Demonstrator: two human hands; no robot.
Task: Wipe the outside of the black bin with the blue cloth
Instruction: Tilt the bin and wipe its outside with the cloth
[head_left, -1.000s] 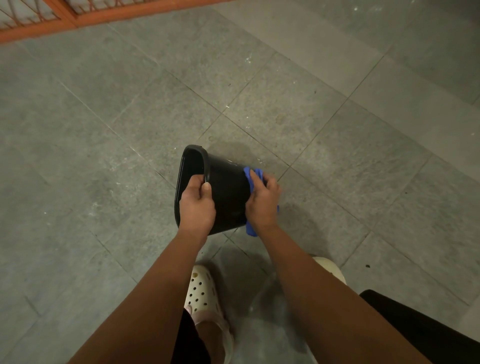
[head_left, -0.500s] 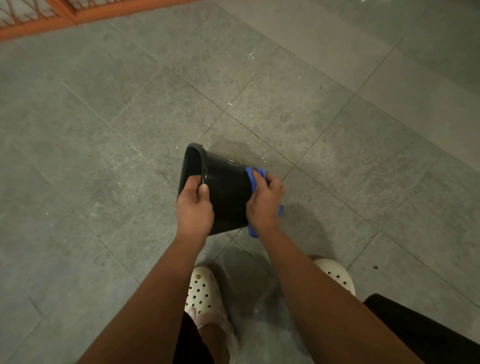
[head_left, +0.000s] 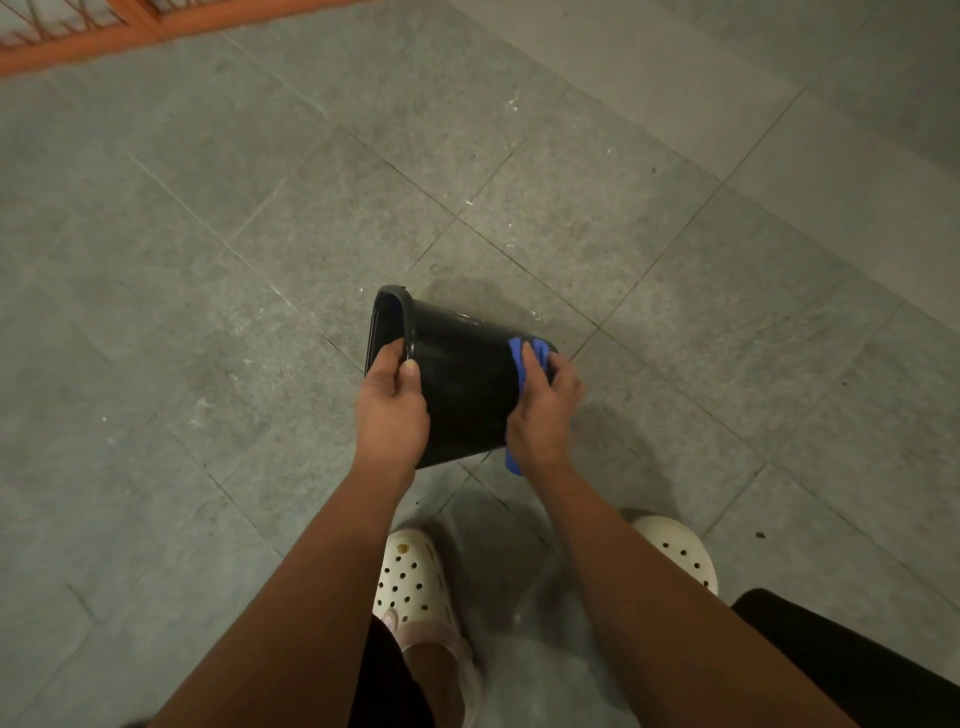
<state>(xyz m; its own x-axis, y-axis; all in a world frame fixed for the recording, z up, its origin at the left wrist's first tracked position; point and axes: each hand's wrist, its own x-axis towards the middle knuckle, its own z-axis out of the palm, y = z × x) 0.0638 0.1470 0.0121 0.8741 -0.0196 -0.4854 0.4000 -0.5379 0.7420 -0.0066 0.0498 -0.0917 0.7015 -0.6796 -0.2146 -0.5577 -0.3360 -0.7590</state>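
A small black bin (head_left: 462, 379) is held tipped on its side above the grey tiled floor, its mouth facing left. My left hand (head_left: 390, 410) grips the bin's rim, thumb on the outside wall. My right hand (head_left: 543, 415) presses the blue cloth (head_left: 525, 358) against the bin's base end at the right. Most of the cloth is hidden under that hand; a blue tail hangs out below the wrist. The far side of the bin is out of sight.
Grey floor tiles (head_left: 260, 260) spread all around. My two feet in cream perforated clogs (head_left: 413, 577) stand just below the bin. An orange railing (head_left: 78, 36) runs along the top left corner. A dark shape (head_left: 857, 660) sits at the bottom right.
My right hand with the cloth has slid a little further right toward the bin's base end. The left hand keeps its grip on the rim.
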